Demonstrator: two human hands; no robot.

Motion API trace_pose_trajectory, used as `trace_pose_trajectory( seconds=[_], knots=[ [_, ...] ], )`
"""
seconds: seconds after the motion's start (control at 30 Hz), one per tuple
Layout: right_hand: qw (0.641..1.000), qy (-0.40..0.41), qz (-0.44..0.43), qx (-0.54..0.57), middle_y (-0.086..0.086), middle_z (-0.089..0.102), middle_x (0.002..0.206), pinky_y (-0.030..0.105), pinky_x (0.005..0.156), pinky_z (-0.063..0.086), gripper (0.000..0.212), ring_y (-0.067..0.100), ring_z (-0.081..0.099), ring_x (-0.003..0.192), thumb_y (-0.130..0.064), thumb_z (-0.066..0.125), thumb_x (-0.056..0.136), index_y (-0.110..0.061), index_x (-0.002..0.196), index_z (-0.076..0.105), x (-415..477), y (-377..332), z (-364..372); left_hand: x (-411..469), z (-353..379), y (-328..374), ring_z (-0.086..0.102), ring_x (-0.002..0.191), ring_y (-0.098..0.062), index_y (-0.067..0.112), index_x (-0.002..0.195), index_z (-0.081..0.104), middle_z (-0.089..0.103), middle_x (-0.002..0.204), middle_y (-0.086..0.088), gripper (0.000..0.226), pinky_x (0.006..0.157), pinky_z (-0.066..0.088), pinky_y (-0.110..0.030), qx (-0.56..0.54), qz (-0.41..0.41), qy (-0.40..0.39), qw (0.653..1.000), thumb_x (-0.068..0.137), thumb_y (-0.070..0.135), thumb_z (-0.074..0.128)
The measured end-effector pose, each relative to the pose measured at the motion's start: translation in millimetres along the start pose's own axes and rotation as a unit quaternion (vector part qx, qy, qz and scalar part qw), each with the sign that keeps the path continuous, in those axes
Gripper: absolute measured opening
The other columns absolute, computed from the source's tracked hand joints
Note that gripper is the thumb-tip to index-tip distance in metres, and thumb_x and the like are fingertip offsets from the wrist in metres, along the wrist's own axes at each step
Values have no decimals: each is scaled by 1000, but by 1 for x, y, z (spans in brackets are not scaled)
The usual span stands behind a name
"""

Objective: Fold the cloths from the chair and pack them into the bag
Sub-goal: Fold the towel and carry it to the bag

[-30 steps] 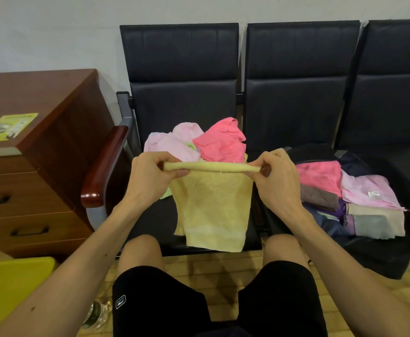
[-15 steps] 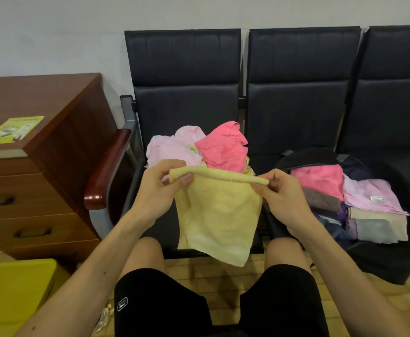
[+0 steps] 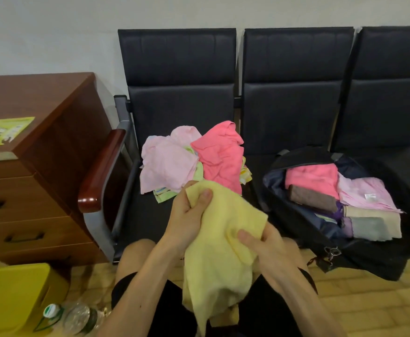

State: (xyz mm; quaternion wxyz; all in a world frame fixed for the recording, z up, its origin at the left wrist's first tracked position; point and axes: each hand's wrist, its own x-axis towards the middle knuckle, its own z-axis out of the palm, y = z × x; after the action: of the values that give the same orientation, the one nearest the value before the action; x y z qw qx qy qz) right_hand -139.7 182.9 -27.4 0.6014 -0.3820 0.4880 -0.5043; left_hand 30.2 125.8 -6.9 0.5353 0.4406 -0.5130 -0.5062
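Gripping the cloth's point(image 3: 221, 263) upper corner with the left hand point(image 3: 187, 222) at frame centre; apparently pinching its right edge with the blurred right hand point(image 3: 269, 249), lower right. Hanging bunched over the lap, left of the bag point(image 3: 369, 261).

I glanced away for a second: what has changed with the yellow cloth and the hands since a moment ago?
The yellow cloth, stretched level by its top edge a second ago, has come down toward the lap and now hangs bunched. The left hand grips its upper corner. The right hand has dropped lower and pinches it further down. The pile of cloths on the chair and the folded ones in the bag stayed put.
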Motion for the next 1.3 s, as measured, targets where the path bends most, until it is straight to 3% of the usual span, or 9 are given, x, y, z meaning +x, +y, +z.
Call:
trace_pose_trajectory(
  seconds=[0.17,0.37,0.57,0.67,0.77,0.87,0.97,1.1,1.3],
  knots=[
    [984,-85,138,71,21,69,117,48,98,51,64,35,66,112,-23,88,58,2,114,68,-12,34,4,-6,-8,-6,72,86,-12,14,104,68,76,90,3,18,69,56,-23,-76,-101,13,992,97,27,57],
    [983,-84,138,-83,2,77,99,22,77,53,15,13,72,94,-12,62,93,-10,103,72,-12,42,23,-6,-30,-13,74,86,-13,12,106,70,77,92,-1,23,70,57,-25,-99,-204,46,973,96,30,60],
    [952,-136,165,221,16,63,132,39,92,55,65,30,61,121,-28,84,66,-11,126,67,-10,14,19,11,-58,-25,70,86,-19,11,107,69,73,99,-9,30,77,56,-27,-85,-325,50,940,93,37,65],
    [934,-141,182,275,17,67,124,38,80,59,74,30,68,109,-30,96,47,-8,114,74,-8,-1,28,12,-49,-29,69,80,-11,13,108,69,72,91,-1,41,77,49,-26,-142,-364,23,920,90,48,59],
    [935,-115,171,288,15,71,116,35,73,60,70,27,71,102,-32,97,45,-7,107,77,-4,-16,34,0,-50,-44,70,104,-23,14,119,71,73,109,-7,57,98,48,-38,-364,-340,4,867,92,60,51],
    [938,-93,151,298,13,73,111,35,72,60,40,25,72,99,-36,74,74,-8,102,79,1,-25,34,-12,-54,-56,51,133,-34,13,137,59,56,141,-15,85,114,34,-50,-430,-330,-71,837,76,72,63],
    [937,-35,148,316,11,74,108,37,73,61,42,24,73,96,-40,54,83,-9,93,81,9,-28,27,-21,-56,-58,55,129,-34,12,130,66,58,138,-18,97,110,42,-49,-363,-343,-105,860,55,72,77],
    [939,-47,131,313,13,75,104,37,70,61,41,25,74,94,-44,73,76,-10,98,79,16,-29,26,-14,-54,-41,73,97,-22,17,93,82,74,109,-13,22,80,60,-32,-172,-313,-116,927,75,26,72],
    [982,-9,172,75,13,74,110,41,87,57,38,27,71,102,-9,70,82,-3,119,65,17,-3,15,12,-61,-34,71,103,-32,1,114,70,73,110,-19,33,90,57,-44,-59,-340,-47,937,91,24,67]
  ],
)
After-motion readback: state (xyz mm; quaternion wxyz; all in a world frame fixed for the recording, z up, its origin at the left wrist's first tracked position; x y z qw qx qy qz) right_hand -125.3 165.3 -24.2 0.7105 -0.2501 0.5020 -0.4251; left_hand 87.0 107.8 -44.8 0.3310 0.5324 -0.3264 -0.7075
